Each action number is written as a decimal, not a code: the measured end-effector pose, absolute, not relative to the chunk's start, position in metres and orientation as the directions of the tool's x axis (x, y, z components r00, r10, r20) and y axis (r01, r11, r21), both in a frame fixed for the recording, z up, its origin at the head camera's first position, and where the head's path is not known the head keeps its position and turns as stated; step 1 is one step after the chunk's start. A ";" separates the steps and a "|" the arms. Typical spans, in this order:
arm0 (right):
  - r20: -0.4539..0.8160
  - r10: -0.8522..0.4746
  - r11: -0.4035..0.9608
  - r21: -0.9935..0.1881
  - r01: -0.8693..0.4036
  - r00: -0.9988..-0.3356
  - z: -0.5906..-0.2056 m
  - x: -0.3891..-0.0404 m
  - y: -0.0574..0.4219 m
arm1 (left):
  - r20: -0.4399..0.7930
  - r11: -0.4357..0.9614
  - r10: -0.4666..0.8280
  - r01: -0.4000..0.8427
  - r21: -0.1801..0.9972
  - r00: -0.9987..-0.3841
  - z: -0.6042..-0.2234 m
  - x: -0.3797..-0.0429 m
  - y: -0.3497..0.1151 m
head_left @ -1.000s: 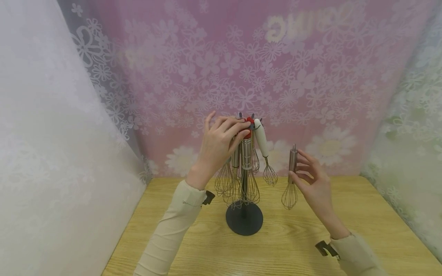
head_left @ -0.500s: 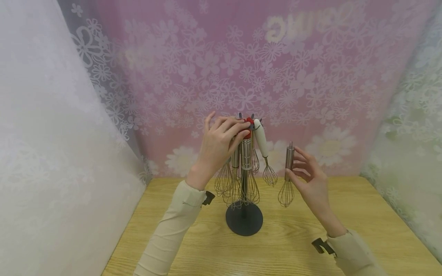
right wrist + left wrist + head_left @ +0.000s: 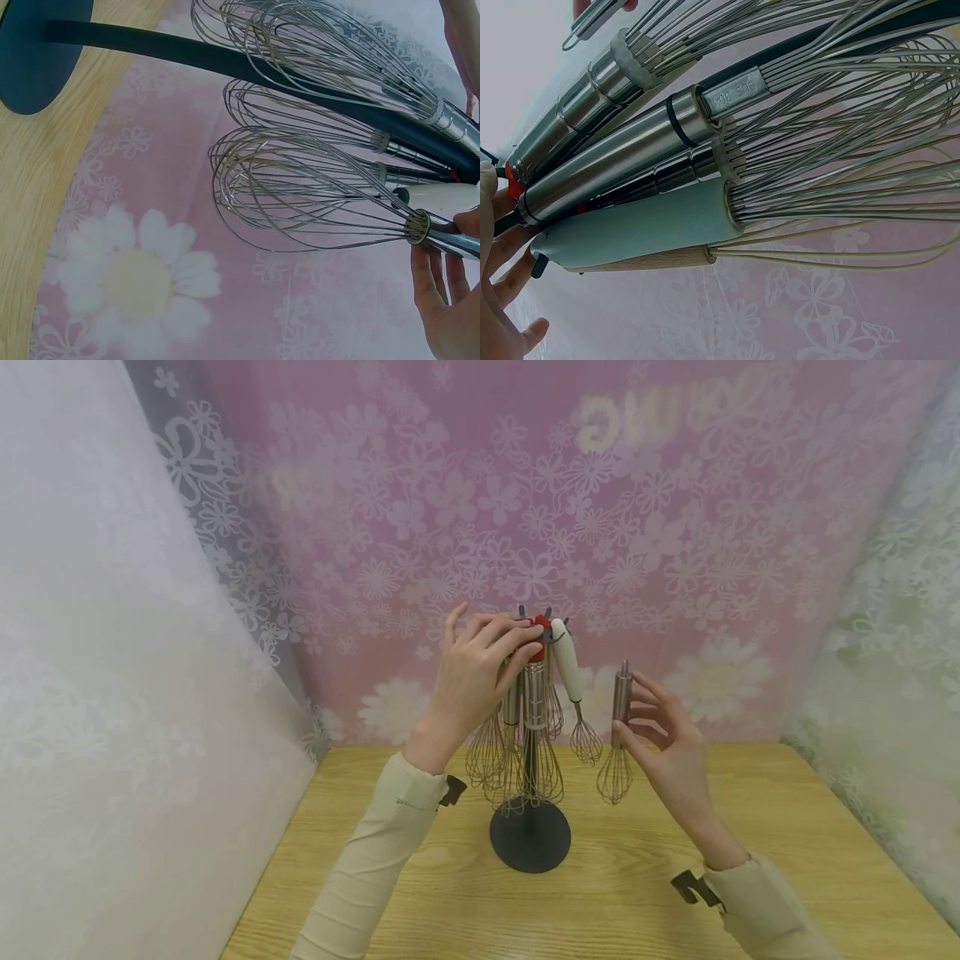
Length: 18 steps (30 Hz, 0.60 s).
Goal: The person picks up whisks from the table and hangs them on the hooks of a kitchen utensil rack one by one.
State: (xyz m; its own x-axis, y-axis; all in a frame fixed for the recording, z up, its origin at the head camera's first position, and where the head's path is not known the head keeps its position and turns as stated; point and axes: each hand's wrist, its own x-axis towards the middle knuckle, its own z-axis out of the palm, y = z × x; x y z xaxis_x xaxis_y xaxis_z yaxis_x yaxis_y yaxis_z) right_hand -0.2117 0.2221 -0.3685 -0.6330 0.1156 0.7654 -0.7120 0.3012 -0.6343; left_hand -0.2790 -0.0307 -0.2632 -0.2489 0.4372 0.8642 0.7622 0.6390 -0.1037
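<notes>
A dark whisk stand, its round base (image 3: 530, 847) on the table, carries several hanging whisks. My left hand (image 3: 472, 672) holds the top of the stand, thumb and fingers about the red handle ends. To the right of the stand, my right hand (image 3: 675, 764) pinches a small steel whisk (image 3: 622, 697) by its handle, upright with the wires down. A whisk with a white handle (image 3: 567, 664) hangs between that hand and the stand. The left wrist view shows a mint-green whisk handle (image 3: 637, 234), a wooden one (image 3: 652, 259) and several steel ones.
The wood-grain table (image 3: 637, 910) ends at a pink flowered backdrop (image 3: 480, 527). A white sheet (image 3: 135, 652) closes the left side, and a flowered sheet (image 3: 892, 652) the right.
My right hand has brought the small steel whisk a little leftward and up, closer to the stand. The left hand stays in place on the stand's top.
</notes>
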 end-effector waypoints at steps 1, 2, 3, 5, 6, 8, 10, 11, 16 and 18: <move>0.769 0.111 0.305 -0.630 -0.714 -0.630 -0.367 -0.211 0.221 | 0.865 0.639 0.437 0.762 -0.105 -0.248 -0.263 -0.279 -0.031; 0.772 0.107 0.308 -0.625 -0.717 -0.627 -0.366 -0.211 0.221 | 0.865 0.640 0.437 0.761 -0.106 -0.247 -0.263 -0.279 -0.031; 0.775 0.103 0.312 -0.620 -0.720 -0.623 -0.365 -0.211 0.220 | 0.865 0.640 0.437 0.761 -0.107 -0.246 -0.263 -0.279 -0.031; 0.778 0.101 0.309 -0.616 -0.724 -0.620 -0.363 -0.211 0.219 | 0.865 0.639 0.438 0.761 -0.107 -0.246 -0.263 -0.279 -0.031; 0.780 0.099 0.308 -0.615 -0.726 -0.618 -0.362 -0.212 0.218 | 0.864 0.639 0.438 0.762 -0.106 -0.247 -0.263 -0.279 -0.031; 0.781 0.097 0.299 -0.614 -0.730 -0.617 -0.360 -0.212 0.217 | 0.864 0.637 0.439 0.763 -0.105 -0.247 -0.263 -0.279 -0.030; 0.777 0.098 0.276 -0.621 -0.733 -0.622 -0.359 -0.212 0.216 | 0.864 0.635 0.439 0.765 -0.104 -0.247 -0.263 -0.279 -0.030; 0.776 0.098 0.269 -0.623 -0.734 -0.623 -0.358 -0.213 0.215 | 0.864 0.635 0.439 0.766 -0.103 -0.247 -0.263 -0.279 -0.030; 0.773 0.096 0.248 -0.629 -0.737 -0.627 -0.354 -0.212 0.212 | 0.865 0.629 0.437 0.771 -0.100 -0.245 -0.263 -0.278 -0.030; 0.777 0.091 0.253 -0.623 -0.740 -0.623 -0.352 -0.212 0.211 | 0.866 0.628 0.436 0.772 -0.098 -0.245 -0.263 -0.278 -0.030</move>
